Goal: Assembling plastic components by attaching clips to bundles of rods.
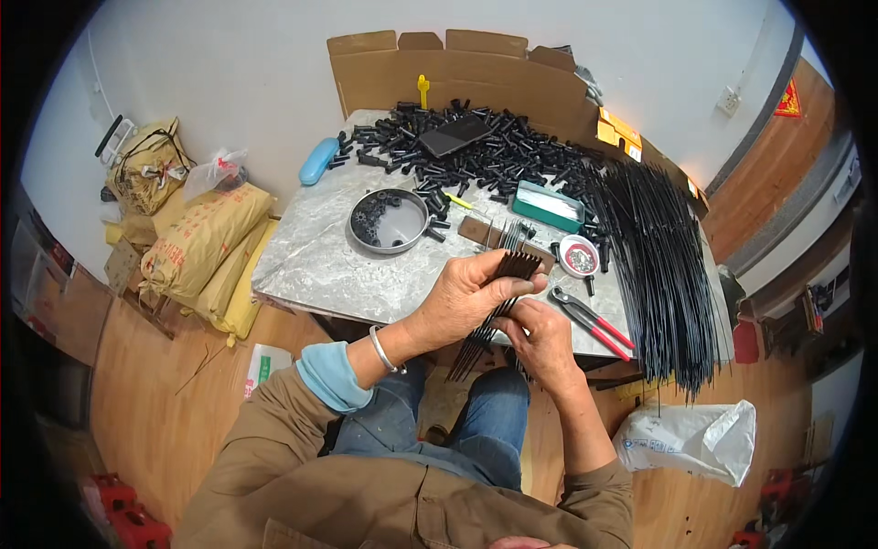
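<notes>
Above my lap at the table's front edge, my left hand [462, 297] grips a small bundle of thin black rods [519, 264], fanned side by side and slanting down toward my knees. Close against it, my right hand [546, 346] has its fingers curled in at the bundle's lower side; its fingertips are partly hidden. Just beyond the hands stand several thin metal pins [508, 236] by a brown strip [476, 230]. A small red-and-white bowl [578, 256] with tiny bits in it sits to the right. Pincers with red handles [599, 327] lie beside my right hand.
A heap of black bolt-like pieces [540, 156] covers the table's back, before a cardboard screen [457, 69]. A round metal dish [389, 245], blue case [318, 162] and green box [547, 218] stand around. Long black rods [663, 274] overhang the right edge. Yellow sacks [206, 242] lie left.
</notes>
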Demonstrator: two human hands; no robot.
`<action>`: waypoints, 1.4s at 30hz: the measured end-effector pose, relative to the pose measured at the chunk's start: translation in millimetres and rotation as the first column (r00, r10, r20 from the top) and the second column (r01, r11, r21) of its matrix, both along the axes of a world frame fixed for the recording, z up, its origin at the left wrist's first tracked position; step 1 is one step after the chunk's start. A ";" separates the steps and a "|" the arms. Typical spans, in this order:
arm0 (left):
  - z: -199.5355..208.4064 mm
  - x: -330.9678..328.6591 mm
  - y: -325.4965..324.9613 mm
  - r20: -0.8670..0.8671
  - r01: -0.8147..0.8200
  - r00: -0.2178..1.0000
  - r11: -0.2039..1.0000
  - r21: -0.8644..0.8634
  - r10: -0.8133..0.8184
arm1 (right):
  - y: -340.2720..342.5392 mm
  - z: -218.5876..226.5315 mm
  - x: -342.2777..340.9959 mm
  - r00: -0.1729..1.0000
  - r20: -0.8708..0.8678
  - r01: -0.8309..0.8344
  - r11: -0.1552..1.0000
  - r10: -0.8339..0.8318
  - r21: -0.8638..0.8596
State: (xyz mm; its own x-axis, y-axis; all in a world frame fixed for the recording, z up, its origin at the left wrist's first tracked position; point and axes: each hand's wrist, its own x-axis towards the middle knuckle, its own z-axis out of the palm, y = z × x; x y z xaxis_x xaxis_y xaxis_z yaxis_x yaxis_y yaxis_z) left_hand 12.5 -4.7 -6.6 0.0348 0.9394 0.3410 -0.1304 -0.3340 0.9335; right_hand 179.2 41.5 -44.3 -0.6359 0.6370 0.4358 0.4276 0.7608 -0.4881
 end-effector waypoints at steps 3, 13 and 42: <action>-3.4 -2.9 1.7 0.007 0.015 1.000 1.000 -0.017 -0.015 | 8.9 13.1 5.3 0.990 0.112 -0.059 0.980 0.081 -0.189; -4.2 -3.7 5.3 -0.041 0.015 0.999 0.998 0.057 -0.012 | 232.0 -2.1 -19.9 0.932 -0.083 0.331 0.921 -0.354 -0.207; -8.3 -11.6 5.1 0.000 -0.016 1.000 0.998 0.065 0.016 | 45.8 92.5 9.0 0.942 -0.296 -0.166 0.986 0.161 0.008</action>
State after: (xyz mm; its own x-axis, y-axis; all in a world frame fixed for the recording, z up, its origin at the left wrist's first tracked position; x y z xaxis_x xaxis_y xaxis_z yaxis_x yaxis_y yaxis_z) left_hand 1.0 0.3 -14.9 0.0196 0.9158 0.4012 -0.1241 -0.3959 0.9099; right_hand 188.1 87.3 48.2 -0.5771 0.5438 0.6092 0.1333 0.7987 -0.5867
